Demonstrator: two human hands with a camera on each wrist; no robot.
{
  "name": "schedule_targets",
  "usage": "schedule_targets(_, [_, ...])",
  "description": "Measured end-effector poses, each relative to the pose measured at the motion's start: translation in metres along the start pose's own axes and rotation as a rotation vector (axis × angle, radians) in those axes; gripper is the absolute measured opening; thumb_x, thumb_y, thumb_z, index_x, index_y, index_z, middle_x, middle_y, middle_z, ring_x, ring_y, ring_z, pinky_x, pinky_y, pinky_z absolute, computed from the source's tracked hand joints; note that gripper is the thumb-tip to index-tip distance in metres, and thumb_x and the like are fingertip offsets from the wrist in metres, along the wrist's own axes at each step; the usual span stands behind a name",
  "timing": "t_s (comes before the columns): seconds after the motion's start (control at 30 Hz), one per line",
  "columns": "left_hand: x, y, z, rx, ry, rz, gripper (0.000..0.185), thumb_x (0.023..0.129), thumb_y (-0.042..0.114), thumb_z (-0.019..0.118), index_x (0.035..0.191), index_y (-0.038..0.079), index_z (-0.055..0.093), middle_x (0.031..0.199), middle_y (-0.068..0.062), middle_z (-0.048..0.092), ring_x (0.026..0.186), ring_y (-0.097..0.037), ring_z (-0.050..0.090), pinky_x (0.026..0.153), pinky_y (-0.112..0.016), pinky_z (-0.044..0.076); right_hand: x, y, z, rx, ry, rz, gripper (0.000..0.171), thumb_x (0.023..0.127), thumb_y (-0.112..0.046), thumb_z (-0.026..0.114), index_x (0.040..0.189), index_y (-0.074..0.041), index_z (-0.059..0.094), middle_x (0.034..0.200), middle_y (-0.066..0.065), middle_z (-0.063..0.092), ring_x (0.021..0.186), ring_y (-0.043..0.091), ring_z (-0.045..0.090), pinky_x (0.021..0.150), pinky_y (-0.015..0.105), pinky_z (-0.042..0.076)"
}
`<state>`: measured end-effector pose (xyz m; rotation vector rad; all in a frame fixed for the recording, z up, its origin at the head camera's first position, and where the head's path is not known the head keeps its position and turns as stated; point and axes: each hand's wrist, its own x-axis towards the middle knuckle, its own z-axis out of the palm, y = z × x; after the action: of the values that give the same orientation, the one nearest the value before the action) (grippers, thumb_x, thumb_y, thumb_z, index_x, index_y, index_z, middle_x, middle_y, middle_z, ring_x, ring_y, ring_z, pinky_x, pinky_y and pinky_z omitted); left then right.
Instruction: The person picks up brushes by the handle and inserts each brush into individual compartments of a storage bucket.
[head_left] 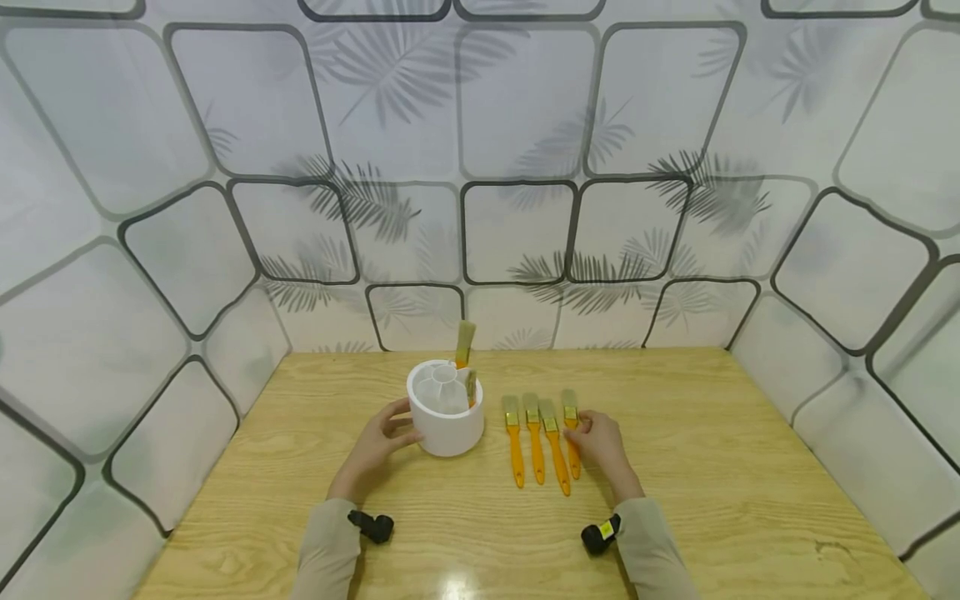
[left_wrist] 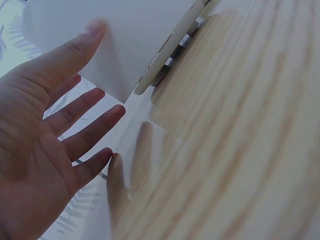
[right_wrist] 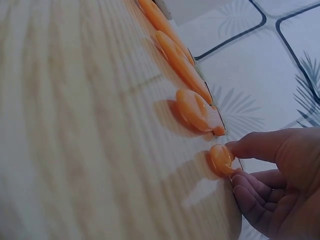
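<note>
Paintbrush (head_left: 572, 422) lies on the worktop (head_left: 712, 475), right of the white pot (head_left: 450, 437), well apart from it; farthest from the pot in a row of four. Right hand (head_left: 602, 443) is nearer to it, on the side away from the pot; fingers reach in toward the pot and pinch the handle between thumb and fingertip. Long axis runs roughly away from the person, bristles at the far end, handle end near, so the brush lies beside the pot, not pointing at it. Left hand (head_left: 378, 443) is at the pot's left side, thumb against the wall, other fingers spread; how firm, cannot tell. Brush look: orange handle, metal band, pale flat bristles. Three similar brushes (head_left: 537, 454) lie between it and the pot. Two brushes (head_left: 466, 337) stand in the pot, bristles up, toward its right side; white dividers show inside.
</note>
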<state>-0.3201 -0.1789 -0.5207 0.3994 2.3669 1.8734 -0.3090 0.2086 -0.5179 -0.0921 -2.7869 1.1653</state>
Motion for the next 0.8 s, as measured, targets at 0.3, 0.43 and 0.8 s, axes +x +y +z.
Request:
schedule_targets(0.3, [-0.0003,-0.0007,-0.0002,0.019,0.005,0.016,0.068,0.079,0.022,0.074,0.139,0.016,0.041,0.138,-0.013,0.044,0.122,-0.034,0.047,0.099,-0.05,0.043,-0.0006,-0.0028,-0.0017,0.011,0.002,0.012,0.048,0.079,-0.012,0.069,0.118,0.012,0.054,0.069,0.009,0.062,0.058,0.015,0.052,0.054,0.026,0.045])
schedule_targets(0.43, [-0.0002,0.0,-0.0009,0.007,-0.001,-0.001,0.069,0.078,0.023,0.075,0.138,0.017,0.041,0.14,-0.012,0.042,0.123,-0.034,0.046,0.101,-0.05,0.041,-0.0009,-0.0031,-0.0019,0.008,-0.003,0.025,0.049,0.079,-0.012,0.069,0.119,0.012,0.054,0.069,0.008,0.06,0.058,0.014,0.05,0.052,0.024,0.043])
schedule_targets(0.8, [0.0009,-0.0016,-0.0018,0.015,-0.007,-0.001,0.071,0.077,0.024,0.076,0.138,0.017,0.041,0.14,-0.012,0.042,0.123,-0.034,0.046,0.1,-0.049,0.042,-0.0036,-0.0067,-0.0057,0.0,-0.018,0.056,0.049,0.078,-0.012,0.068,0.118,0.011,0.054,0.073,0.011,0.06,0.059,0.016,0.051,0.05,0.025,0.043])
